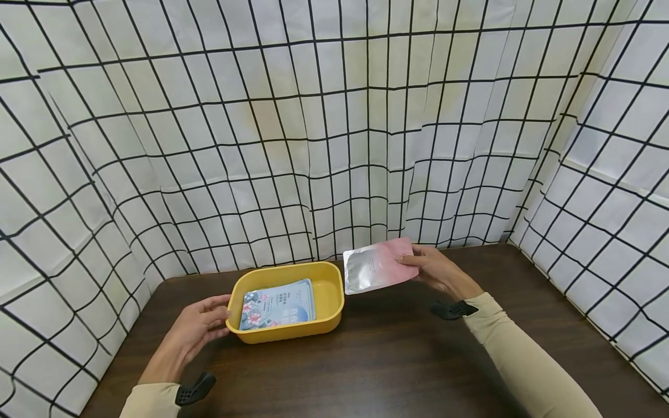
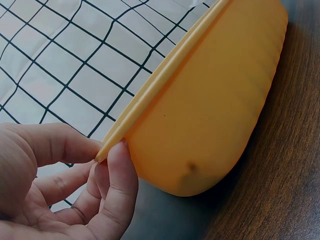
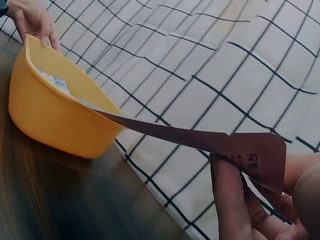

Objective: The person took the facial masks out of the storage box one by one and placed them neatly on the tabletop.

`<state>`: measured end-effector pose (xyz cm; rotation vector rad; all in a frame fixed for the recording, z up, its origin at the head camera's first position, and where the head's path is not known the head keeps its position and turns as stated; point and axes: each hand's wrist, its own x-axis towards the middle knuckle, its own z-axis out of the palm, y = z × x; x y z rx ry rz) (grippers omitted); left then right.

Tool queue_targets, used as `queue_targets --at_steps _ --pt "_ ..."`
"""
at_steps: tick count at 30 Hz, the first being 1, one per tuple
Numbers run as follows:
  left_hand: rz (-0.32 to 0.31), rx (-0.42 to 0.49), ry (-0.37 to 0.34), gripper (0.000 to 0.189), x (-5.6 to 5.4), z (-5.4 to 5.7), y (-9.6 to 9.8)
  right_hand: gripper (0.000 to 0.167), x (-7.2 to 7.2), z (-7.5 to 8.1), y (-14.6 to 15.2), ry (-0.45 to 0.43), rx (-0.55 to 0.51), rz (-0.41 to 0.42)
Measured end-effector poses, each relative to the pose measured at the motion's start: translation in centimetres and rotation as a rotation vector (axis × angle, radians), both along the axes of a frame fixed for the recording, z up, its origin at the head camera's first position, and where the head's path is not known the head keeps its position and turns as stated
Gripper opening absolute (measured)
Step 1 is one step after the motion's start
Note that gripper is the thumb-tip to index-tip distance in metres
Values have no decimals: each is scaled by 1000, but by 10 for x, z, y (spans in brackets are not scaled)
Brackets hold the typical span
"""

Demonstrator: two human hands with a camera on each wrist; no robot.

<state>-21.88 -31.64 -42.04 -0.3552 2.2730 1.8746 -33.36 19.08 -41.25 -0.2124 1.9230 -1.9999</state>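
Observation:
My left hand pinches the rim of a yellow plastic basin at its left end; the left wrist view has thumb and fingers on either side of that rim. Inside the basin lies a light blue sachet printed with pink flowers. To the right, my right hand grips one end of a flat pink and silver sachet, thumb on one face and fingers behind. Its silver end points left, close by the basin's right rim. The right wrist view catches this pink sachet almost edge-on, slightly bent.
The basin stands on a dark brown wooden table. White cloth walls with a black grid rise behind the table and at both sides. Each wrist wears a black band device, such as the right one.

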Motion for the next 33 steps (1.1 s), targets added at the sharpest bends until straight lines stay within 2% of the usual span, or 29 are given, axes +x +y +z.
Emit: queue_targets --at_steps 6,12,16,25,33 --pt "0 -4 -2 61 0 1 -1 63 0 -10 9 -25 6 -16" --pt "3 2 -3 61 0 1 -1 59 -1 -26 5 -33 25 5" --pt "1 0 2 60 0 0 -1 59 0 -30 2 -49 65 13" --pt "4 3 2 60 1 0 1 49 2 -23 7 -19 293 -59" --pt "4 5 4 59 0 0 0 48 2 -17 12 -29 370 -57"
